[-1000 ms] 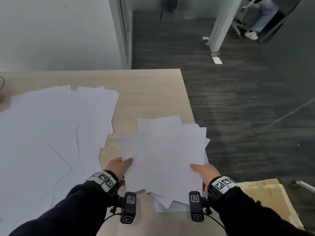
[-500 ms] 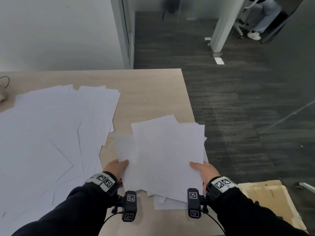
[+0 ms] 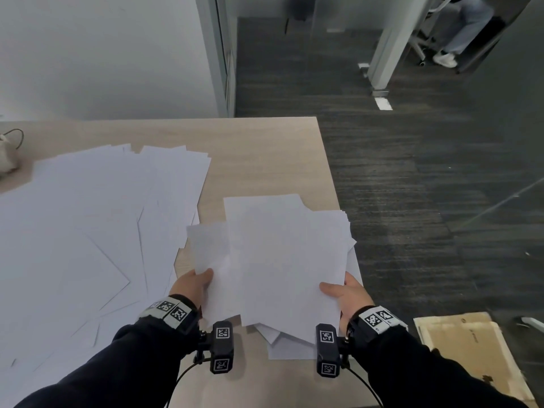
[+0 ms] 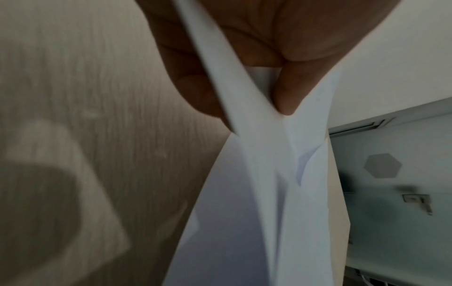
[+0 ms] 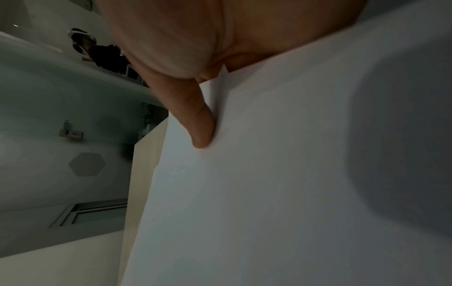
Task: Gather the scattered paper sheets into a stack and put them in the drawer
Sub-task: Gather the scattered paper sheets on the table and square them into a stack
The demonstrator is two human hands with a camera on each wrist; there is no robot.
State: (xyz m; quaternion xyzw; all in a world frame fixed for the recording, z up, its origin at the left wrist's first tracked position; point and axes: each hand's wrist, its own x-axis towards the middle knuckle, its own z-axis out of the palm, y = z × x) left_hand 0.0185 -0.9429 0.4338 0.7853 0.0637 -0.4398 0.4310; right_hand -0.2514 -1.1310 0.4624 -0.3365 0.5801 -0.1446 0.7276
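A: Material?
B: Uneven sheaf of thin white paper sheets [image 3: 282,260], above the pale woodgrain table [image 3: 265,148].
A: Hands?
B: Left hand [image 3: 192,285] and right hand [image 3: 346,295] pinch its near corners; undersides hidden, fingers probably curled.

Compared with one second ago, the held bundle of sheets [image 3: 282,260] is now more squared: the sheets that were fanned at different angles now lie closer one over the other, and only one sheet sticks out at the left side. The left hand [image 3: 192,285] and the right hand [image 3: 347,295] are a little closer together than before, and the left thumb now sits at the edge of that left sheet instead of further in on the paper.
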